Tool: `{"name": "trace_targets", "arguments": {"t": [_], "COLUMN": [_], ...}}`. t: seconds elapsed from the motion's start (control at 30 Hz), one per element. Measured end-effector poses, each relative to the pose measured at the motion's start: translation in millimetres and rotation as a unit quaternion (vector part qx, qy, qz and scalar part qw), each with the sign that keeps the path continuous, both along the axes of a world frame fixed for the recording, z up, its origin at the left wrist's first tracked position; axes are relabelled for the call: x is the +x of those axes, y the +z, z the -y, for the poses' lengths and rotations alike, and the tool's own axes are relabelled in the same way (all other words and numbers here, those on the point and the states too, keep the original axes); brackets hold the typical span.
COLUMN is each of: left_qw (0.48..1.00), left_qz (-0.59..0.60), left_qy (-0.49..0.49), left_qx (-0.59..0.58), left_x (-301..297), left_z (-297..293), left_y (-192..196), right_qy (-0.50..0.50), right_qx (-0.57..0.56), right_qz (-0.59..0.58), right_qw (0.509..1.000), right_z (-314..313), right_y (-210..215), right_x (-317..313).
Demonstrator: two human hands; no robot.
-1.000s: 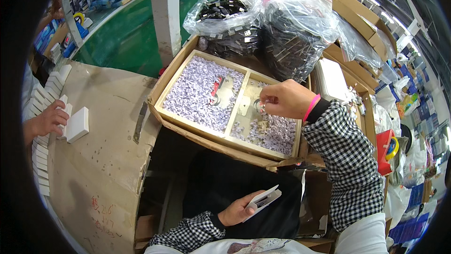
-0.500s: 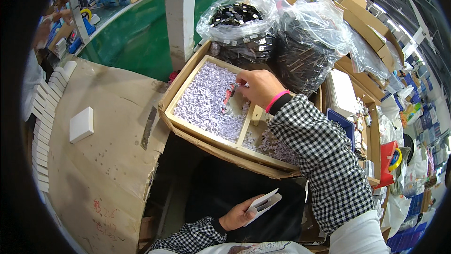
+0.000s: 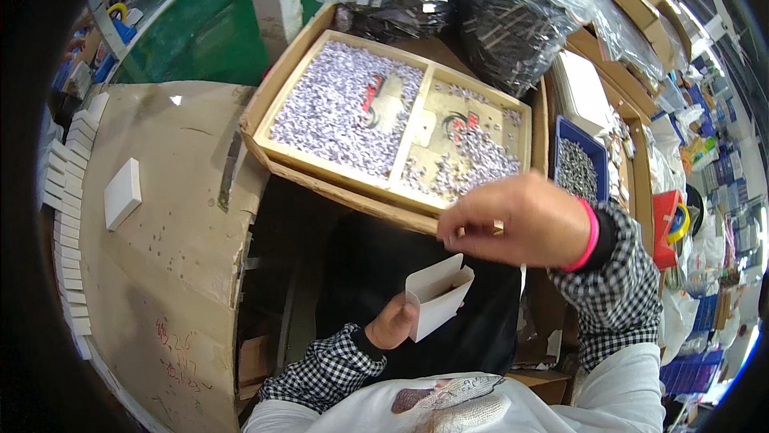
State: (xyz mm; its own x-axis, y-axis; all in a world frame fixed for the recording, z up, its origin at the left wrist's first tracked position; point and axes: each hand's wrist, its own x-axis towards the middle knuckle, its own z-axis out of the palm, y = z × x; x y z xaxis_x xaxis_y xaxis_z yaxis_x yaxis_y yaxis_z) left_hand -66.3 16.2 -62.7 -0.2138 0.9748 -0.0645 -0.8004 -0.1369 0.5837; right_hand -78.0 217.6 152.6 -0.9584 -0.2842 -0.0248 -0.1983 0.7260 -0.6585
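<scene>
Low in front of my body, my left hand (image 3: pixel 392 323) grips a small white cardboard box (image 3: pixel 436 314) by its side. The box's top flap stands up and its mouth faces upward; its inside is mostly hidden. Just above and to the right, my right hand (image 3: pixel 521 221) hovers with thumb and fingers pinched together, apart from the box. Whatever those fingers hold, if anything, is hidden. Beyond it lies a wooden two-section tray (image 3: pixel 410 122) inside a cardboard carton. Small whitish-purple pieces (image 3: pixel 328 104) cover most of the left section; fewer are scattered in the right one.
At left, a single white box (image 3: pixel 122 194) lies on a cardboard-covered table (image 3: pixel 180 273), near a row of stacked white boxes (image 3: pixel 70 249). Bags of dark parts (image 3: pixel 513 24) stand behind the tray. On the right is a blue bin (image 3: pixel 578 162) of small metal pieces.
My right hand has come out of the tray, moving toward me to a place above the white box. My left hand has raised and turned the box slightly. The view has shifted.
</scene>
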Motion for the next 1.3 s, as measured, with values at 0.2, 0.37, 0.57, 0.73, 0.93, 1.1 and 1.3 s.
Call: {"name": "trace_targets", "arguments": {"t": [0.2,0.37,0.57,0.73,0.93,1.1,1.3], "left_qw": [0.998,0.999,0.997,0.996,0.997,0.996,0.996], "left_qz": [-0.021,-0.008,-0.007,-0.006,-0.025,-0.037,-0.042], "left_qy": [-0.051,-0.044,-0.079,-0.085,-0.069,-0.078,-0.079], "left_qx": [0.014,0.000,-0.002,-0.025,-0.039,-0.017,-0.022], "left_x": [7,22,34,45,44,42,45], "left_z": [-19,-33,-38,-33,-28,-31,-39], "left_y": [25,40,42,38,38,43,46], "right_qy": [0.008,-0.034,-0.212,-0.278,-0.296,-0.314,-0.340], "right_qx": [0.066,0.072,0.077,0.345,0.254,0.202,0.186], "right_qz": [-0.014,-0.038,-0.109,-0.056,-0.098,-0.114,-0.163], "right_qw": [0.998,0.996,0.968,0.895,0.916,0.921,0.907], "right_z": [5,-3,-65,-124,-139,-134,-129], "right_y": [-25,-21,-4,-28,-36,-24,-24], "right_x": [63,98,114,91,91,105,119]}}
